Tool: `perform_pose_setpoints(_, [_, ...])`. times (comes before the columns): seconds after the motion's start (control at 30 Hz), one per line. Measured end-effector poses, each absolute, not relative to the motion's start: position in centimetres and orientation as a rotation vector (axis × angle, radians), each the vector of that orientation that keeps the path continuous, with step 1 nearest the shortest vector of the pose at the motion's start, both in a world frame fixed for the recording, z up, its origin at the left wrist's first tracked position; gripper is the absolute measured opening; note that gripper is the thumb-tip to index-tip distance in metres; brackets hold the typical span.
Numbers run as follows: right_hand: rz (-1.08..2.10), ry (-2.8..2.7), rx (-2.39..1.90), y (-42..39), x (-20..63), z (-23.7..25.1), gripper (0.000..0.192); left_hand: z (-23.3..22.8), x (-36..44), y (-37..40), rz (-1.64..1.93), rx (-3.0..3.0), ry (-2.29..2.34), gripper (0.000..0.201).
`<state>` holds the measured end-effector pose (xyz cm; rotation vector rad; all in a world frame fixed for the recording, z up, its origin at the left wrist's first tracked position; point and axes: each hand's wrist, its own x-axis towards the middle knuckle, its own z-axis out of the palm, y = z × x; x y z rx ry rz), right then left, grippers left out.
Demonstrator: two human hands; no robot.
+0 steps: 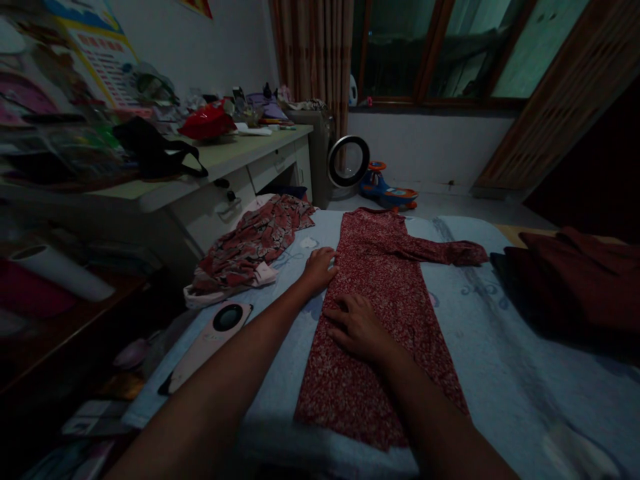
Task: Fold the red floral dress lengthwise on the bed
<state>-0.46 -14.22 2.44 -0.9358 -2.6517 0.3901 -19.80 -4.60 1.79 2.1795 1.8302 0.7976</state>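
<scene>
Dress [365, 393]: white-flecked red, flat on the blue bedsheet [495, 360], one sleeve out rightward
Left hand [320, 270]: half-curled at dress edge, grip unclear
Right hand [360, 327]: spread open on it
Left: phone [200, 350], patterned garment [250, 240]
Right: folded clothes [585, 280]

The camera sits on the person's head, facing forward and down over the bed [490, 320]. From where I stand, it is close to both hands [357, 327], looking along the arms [240, 353], with the window [403, 57] far off at the top.

Dim room, dark corners, stretched blurry edges
</scene>
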Motion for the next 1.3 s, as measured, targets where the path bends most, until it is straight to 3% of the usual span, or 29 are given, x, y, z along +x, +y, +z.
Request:
perform_pose_setpoints(0.1, [0.383,-2.653,-0.935,-14.2,-0.5,2.4,0.037,2.4,-20.3,-6.9,0.782,2.241,1.695,0.028])
perform_pose_setpoints(0.43, [0.360,-2.659,-0.900,-14.1,-0.5,2.3,0.037,2.1,-21.9,-13.1,0.669,2.228,1.640,0.028])
perform_pose_setpoints(1.3, [0.315,-2.635,-0.890,-14.1,-0.4,1.7,0.037,1.0,-21.3,-14.3,0.892,2.056,1.727,0.030])
